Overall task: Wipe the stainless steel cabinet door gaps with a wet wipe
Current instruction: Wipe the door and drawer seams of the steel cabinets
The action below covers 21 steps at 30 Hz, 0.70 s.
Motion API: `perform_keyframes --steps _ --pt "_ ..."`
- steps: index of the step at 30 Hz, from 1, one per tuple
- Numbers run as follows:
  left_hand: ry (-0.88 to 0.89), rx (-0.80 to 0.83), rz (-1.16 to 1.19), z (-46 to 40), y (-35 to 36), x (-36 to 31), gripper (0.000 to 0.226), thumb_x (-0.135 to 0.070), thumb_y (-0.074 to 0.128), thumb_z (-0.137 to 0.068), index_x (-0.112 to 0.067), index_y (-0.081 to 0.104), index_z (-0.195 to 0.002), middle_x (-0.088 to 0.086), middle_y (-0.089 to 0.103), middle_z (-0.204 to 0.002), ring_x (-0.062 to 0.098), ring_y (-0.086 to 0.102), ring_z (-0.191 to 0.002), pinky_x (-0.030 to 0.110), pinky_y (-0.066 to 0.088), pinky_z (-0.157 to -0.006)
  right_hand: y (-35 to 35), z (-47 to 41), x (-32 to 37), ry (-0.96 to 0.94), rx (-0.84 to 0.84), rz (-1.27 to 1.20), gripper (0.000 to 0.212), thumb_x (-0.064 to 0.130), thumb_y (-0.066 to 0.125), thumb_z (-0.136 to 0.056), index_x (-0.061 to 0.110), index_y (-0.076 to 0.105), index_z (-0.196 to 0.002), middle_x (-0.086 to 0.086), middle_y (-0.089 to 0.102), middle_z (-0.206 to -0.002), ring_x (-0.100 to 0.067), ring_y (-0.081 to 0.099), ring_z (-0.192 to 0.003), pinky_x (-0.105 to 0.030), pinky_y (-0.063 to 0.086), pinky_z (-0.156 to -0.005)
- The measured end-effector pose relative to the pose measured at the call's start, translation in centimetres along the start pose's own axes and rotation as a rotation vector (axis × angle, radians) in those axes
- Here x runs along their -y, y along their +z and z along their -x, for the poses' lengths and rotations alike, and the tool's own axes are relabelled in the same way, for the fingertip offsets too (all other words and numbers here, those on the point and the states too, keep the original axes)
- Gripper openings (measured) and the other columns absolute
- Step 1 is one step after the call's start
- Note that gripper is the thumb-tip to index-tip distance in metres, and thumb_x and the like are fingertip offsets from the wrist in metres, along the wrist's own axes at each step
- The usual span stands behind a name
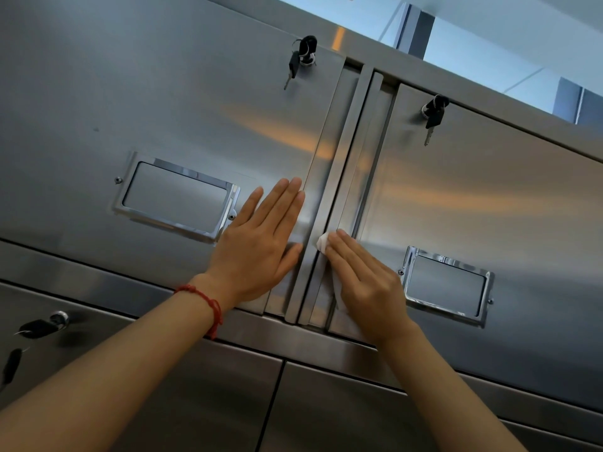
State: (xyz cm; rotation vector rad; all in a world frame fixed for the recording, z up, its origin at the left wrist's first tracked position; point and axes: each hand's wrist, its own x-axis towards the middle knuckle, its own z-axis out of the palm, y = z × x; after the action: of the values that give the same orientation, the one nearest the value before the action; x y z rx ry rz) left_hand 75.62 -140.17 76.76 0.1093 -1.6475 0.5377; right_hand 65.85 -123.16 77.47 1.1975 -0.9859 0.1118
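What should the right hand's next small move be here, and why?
Probably slide the wet wipe further up the gap between the two doors. The right hand presses it low in that channel with straight fingers, the left hand lies flat on the left door, and most of the gap lies above.

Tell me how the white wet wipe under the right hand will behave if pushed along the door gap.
The white wet wipe looks limp: it is bunched at the right hand's fingertips, so it will probably fold rather than slide flat. On the smooth stainless steel cabinet door it should glide easily, perhaps slipping from under straight fingers.
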Motion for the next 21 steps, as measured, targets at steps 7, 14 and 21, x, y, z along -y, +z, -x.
perform_keyframes --steps 7,14,21 --pt "-0.003 0.017 0.005 0.0 0.0 0.0 0.064 -0.040 0.026 -0.095 0.002 0.024 -0.144 0.018 0.020 -0.152 0.031 0.019 -0.141 0.047 0.023 -0.114 -0.4 0.2 -0.4 -0.080 0.019 -0.011 0.021 0.003 0.061 -0.085 -0.006 0.071 -0.100 -0.022 0.068 -0.106 -0.032 0.065 -0.102 -0.041 0.058 -0.079" --pt "-0.006 0.025 0.000 0.0 0.0 0.0 0.064 -0.041 0.025 -0.095 0.001 0.024 -0.144 0.018 0.020 -0.152 0.030 0.019 -0.141 0.047 0.023 -0.114 -0.3 0.9 0.5 -0.075 0.018 -0.009 0.021 0.003 0.061 -0.083 -0.006 0.070 -0.100 -0.022 0.068 -0.105 -0.031 0.066 -0.101 -0.040 0.057 -0.080" --pt "-0.009 0.012 0.005 0.0 0.0 0.0 0.064 -0.040 0.025 -0.095 0.001 0.025 -0.144 0.018 0.021 -0.152 0.030 0.020 -0.141 0.047 0.023 -0.114 -0.1 0.2 -0.1 -0.052 0.012 0.014 0.022 0.001 0.062 -0.083 -0.007 0.070 -0.102 -0.022 0.067 -0.108 -0.032 0.064 -0.104 -0.040 0.057 -0.081"
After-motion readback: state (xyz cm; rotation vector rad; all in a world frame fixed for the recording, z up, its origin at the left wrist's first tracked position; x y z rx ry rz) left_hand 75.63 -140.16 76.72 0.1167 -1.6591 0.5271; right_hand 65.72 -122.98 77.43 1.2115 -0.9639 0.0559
